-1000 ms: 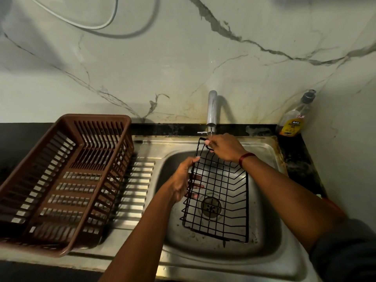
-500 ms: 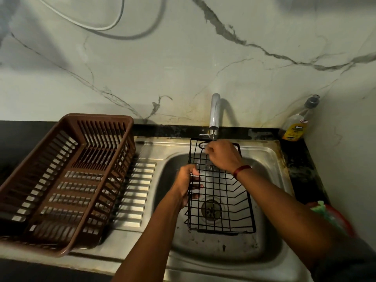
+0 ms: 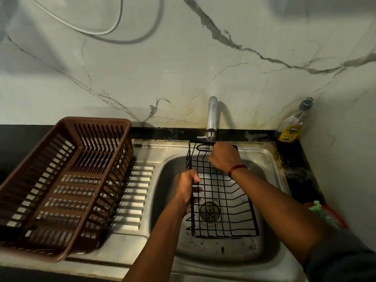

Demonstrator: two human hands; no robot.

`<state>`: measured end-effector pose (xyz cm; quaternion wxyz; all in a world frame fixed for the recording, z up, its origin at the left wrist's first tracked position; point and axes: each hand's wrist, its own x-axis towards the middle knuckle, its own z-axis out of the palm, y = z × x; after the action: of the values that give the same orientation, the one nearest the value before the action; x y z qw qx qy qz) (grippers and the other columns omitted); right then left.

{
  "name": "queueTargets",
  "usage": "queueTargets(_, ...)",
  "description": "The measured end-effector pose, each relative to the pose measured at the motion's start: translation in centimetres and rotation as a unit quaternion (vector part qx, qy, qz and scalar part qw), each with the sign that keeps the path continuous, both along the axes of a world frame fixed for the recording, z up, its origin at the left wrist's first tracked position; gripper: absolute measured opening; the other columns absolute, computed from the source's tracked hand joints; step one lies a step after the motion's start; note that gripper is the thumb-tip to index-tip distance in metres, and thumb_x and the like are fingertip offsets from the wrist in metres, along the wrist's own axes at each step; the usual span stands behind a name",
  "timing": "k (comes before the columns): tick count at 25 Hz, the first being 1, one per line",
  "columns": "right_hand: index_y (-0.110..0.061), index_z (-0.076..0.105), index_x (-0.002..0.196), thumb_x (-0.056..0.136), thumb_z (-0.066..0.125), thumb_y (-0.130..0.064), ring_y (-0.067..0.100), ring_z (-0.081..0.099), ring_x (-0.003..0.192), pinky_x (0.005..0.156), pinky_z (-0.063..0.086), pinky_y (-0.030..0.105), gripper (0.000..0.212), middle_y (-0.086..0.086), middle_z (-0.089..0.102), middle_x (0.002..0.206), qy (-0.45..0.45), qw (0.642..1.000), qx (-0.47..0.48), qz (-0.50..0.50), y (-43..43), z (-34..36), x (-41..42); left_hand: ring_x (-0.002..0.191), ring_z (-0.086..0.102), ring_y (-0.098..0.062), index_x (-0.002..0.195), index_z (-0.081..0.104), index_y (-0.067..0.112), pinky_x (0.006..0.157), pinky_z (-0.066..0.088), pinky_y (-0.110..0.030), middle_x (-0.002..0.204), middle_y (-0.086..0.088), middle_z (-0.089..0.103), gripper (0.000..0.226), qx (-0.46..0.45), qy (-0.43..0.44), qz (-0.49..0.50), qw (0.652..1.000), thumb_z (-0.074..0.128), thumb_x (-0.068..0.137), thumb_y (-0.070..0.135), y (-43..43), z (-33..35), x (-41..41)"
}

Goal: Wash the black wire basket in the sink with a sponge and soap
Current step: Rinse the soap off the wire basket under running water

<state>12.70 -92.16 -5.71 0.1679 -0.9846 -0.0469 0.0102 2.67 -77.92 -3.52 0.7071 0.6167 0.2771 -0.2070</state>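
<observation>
The black wire basket (image 3: 223, 200), skewed a second ago, stands square in the sink (image 3: 264, 231), far rim under the tap (image 3: 211, 117) at 12 o'clock, the left hand (image 3: 186, 188) with its grip clenched on the 9 o'clock edge, the right hand (image 3: 223, 157) on that rim, likely for wetting.

Dim, warm light from upper left: tap (image 3: 211, 117) throws shadow right on wall (image 3: 183, 68). Glare stripes on drainboard (image 3: 132, 192) ribs, sink (image 3: 264, 151) bowl dark, left hand (image 3: 186, 188) slightly motion-blurred. Wide-angle bend at edges.
</observation>
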Motion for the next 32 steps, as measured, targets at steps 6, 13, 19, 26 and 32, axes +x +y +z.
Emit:
queueTargets(6,-0.011,0.073,0.079,0.091,0.058,-0.013,0.013,0.063,0.065,0.070,0.053,0.024,0.019,0.002,0.069,0.073,-0.076,0.991,0.094,0.063,0.4,-0.4,-0.8,0.089,0.059,-0.026,0.081,0.055,0.017,0.070,0.046,-0.036,0.097,-0.008,0.057,0.035,-0.018,-0.002,0.014,1.000,0.054,0.048,0.028,0.5,-0.1,-0.6)
queueTargets(13,-0.006,0.003,0.155,0.097,0.022,-0.054,0.039,-0.007,0.149,0.118,-0.013,0.050,0.078,0.023,-0.007,0.160,-0.045,0.998,0.018,-0.044,4.2,-5.5,-5.4,0.125,0.063,-0.028,0.150,0.050,0.014,0.090,0.059,-0.040,0.144,-0.014,0.062,0.094,-0.069,-0.092,0.011,0.993,0.073,0.064,0.045,-1.2,-1.3,0.0)
queueTargets(19,-0.020,-0.007,0.156,0.100,0.020,-0.052,0.032,-0.009,0.150,0.119,0.009,0.059,0.069,0.009,-0.011,0.163,-0.125,0.962,-0.108,0.219,1.8,-5.5,-5.3,0.124,0.062,-0.023,0.150,0.053,0.027,0.093,0.055,-0.042,0.138,-0.003,0.066,0.050,-0.057,-0.141,0.028,0.988,0.055,0.102,0.041,-0.9,-1.3,0.9)
queueTargets(26,-0.011,-0.010,0.155,0.100,0.018,-0.052,0.034,-0.015,0.149,0.120,0.006,0.058,0.073,0.017,-0.017,0.161,-0.068,0.994,-0.053,0.060,1.8,-6.3,-7.7,0.127,0.062,-0.034,0.154,0.046,0.015,0.096,0.054,-0.045,0.142,-0.017,0.063,0.084,-0.047,-0.143,0.049,0.987,0.062,0.081,0.054,-1.5,-2.2,0.9)
queueTargets(32,-0.015,-0.015,0.154,0.100,0.014,-0.062,0.028,-0.022,0.148,0.122,0.002,0.053,0.077,0.009,-0.025,0.160,-0.036,0.991,-0.087,0.097,0.4,-6.6,-7.6,0.136,0.054,-0.039,0.155,0.044,0.016,0.103,0.049,-0.055,0.149,-0.017,0.056,0.105,-0.044,-0.154,0.067,0.985,0.074,0.070,0.069,-0.4,-3.0,1.0)
